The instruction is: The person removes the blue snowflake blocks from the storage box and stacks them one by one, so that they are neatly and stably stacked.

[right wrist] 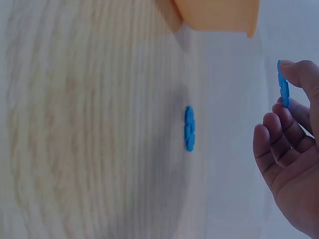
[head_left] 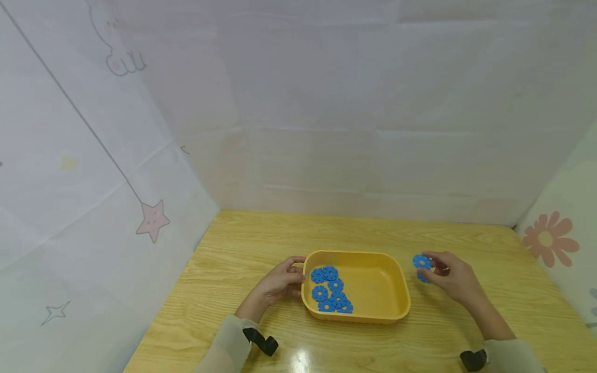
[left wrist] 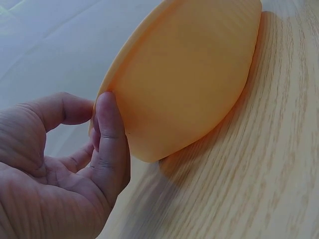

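Left hand [head_left: 278, 282] grips the tray [head_left: 378, 286] at nine o'clock; right hand [head_left: 456, 278] pinches a disc [head_left: 417, 262] beyond three. Advised: tray steady, pinch light.

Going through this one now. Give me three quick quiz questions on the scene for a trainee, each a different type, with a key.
1. Short answer: which hand grips the yellow tray?
2. True or false: a blue disc lies on the table, outside the yellow tray.
3. Multiple choice: seen from the person's side, the group of discs inside the yellow tray gathers toward
a) its left end
b) its right end
c) its middle

Key
1. The left hand, at the rim.
2. True; besides it, the right hand pinches another disc.
3. a
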`<action>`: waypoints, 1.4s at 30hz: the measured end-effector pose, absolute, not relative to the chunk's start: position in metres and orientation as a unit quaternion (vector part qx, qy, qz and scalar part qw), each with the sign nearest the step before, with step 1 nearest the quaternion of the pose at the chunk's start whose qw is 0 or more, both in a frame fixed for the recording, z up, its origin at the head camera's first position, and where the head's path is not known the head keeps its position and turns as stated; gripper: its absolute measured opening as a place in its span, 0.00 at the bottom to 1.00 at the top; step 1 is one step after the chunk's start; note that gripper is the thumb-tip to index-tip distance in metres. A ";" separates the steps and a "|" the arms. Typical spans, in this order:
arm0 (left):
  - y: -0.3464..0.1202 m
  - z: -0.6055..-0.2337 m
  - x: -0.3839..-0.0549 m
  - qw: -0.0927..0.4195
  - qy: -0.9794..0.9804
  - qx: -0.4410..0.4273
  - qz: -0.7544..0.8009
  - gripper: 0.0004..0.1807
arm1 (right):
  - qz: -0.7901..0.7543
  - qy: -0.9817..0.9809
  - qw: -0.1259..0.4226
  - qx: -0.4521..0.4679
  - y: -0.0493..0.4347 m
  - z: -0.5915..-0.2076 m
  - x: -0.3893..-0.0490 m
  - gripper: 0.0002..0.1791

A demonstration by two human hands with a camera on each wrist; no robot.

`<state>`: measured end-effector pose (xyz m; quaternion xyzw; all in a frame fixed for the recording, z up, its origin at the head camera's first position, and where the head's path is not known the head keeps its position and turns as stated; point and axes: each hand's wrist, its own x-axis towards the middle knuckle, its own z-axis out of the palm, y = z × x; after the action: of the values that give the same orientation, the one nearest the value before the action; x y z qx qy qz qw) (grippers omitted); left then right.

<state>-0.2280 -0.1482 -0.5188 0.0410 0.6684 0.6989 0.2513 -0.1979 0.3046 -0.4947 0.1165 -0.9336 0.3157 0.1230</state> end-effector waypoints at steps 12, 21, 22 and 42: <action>-0.150 -0.521 -0.228 0.254 0.662 0.050 0.704 0.32 | 0.298 -0.943 0.094 0.118 0.322 -0.510 -0.203 0.25; -0.150 -0.521 -0.228 0.254 0.663 0.049 0.703 0.32 | 0.299 -0.950 0.015 0.091 0.330 -0.517 -0.207 0.29; -0.150 -0.521 -0.228 0.254 0.663 0.048 0.703 0.32 | 0.298 -0.950 0.011 0.091 0.331 -0.517 -0.207 0.30; -0.149 -0.519 -0.228 0.249 0.670 0.045 0.698 0.32 | 0.291 -0.953 -0.049 0.075 0.342 -0.527 -0.217 0.31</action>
<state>-0.2282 -0.1486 -0.5195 0.0449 0.6697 0.6980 0.2494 -0.2166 0.3420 -0.5265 0.0751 -0.9526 0.2907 -0.0486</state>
